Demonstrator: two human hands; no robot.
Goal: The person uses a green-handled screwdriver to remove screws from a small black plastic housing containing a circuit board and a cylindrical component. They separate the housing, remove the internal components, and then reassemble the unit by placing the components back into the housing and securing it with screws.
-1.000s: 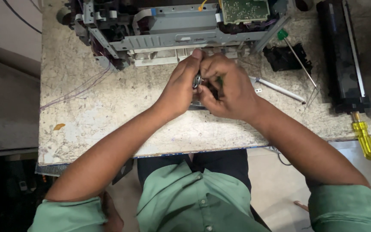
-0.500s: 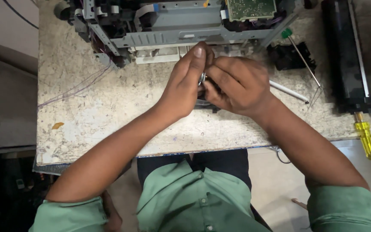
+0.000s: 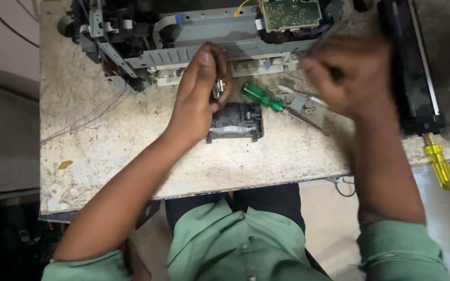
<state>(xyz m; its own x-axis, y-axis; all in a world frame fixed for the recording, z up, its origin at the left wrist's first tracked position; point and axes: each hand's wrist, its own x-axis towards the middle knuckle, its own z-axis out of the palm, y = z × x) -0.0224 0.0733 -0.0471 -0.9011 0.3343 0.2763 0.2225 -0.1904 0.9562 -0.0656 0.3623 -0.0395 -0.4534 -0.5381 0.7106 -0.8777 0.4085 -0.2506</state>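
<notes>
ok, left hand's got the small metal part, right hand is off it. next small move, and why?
Probably bring the right hand down onto the green-handled screwdriver. The right hand is blurred and looks empty, the left hand pinches the small metal part above the black module, and that screwdriver lies closest.

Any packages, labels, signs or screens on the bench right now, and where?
No packages, signs or screens in view.
Nearest thing: a green circuit board, rectangular, on top of the opened grey machine at the table's far edge, right of centre.
Any labels on it are too small to tell.
</notes>
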